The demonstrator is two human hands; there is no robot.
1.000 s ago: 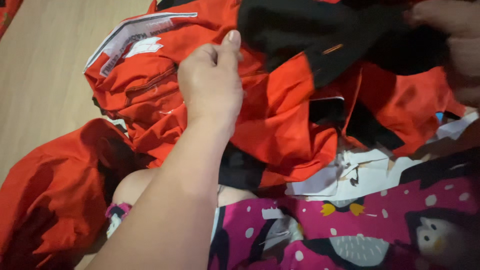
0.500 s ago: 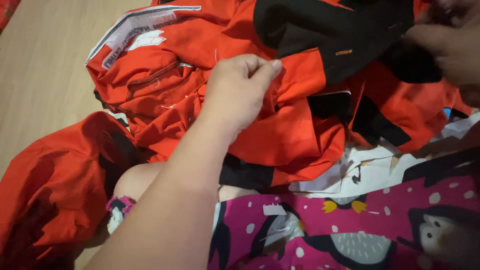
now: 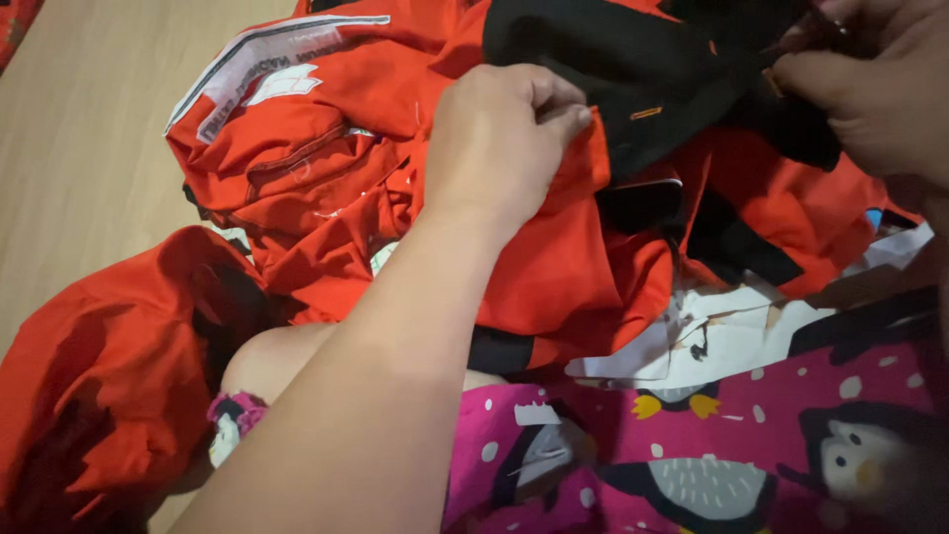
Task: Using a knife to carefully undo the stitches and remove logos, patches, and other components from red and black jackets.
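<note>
Here, at the far left, bare wooden floor (image 3: 79, 168) shows beside a rumpled heap of orange cloth (image 3: 89, 396) that spills toward the lower corner. Next to it lies the orange jacket (image 3: 326, 198), bunched and creased on the person's lap, with a white printed label (image 3: 267, 69) facing up near its top edge. The left hand (image 3: 504, 148) comes in over the middle of the jacket, its forearm running up from the bottom; the fingers are curled together and pinch a fold of orange fabric right where it meets the black panel (image 3: 613, 59). Below the arm, pink cloth with penguins (image 3: 712, 465) covers the lap. At the far right, the right hand (image 3: 870, 94) closes on the dark edge of the same jacket near the top corner, though the view there is shadowed and it may hold something small as well; that cannot be told.

As for progress, the jacket looks only partly dealt with: both hands grip it along the seam of orange and black, but the rest is crumpled and unsorted, nothing lies flat or folded, and the heap at the left sits untouched.
</note>
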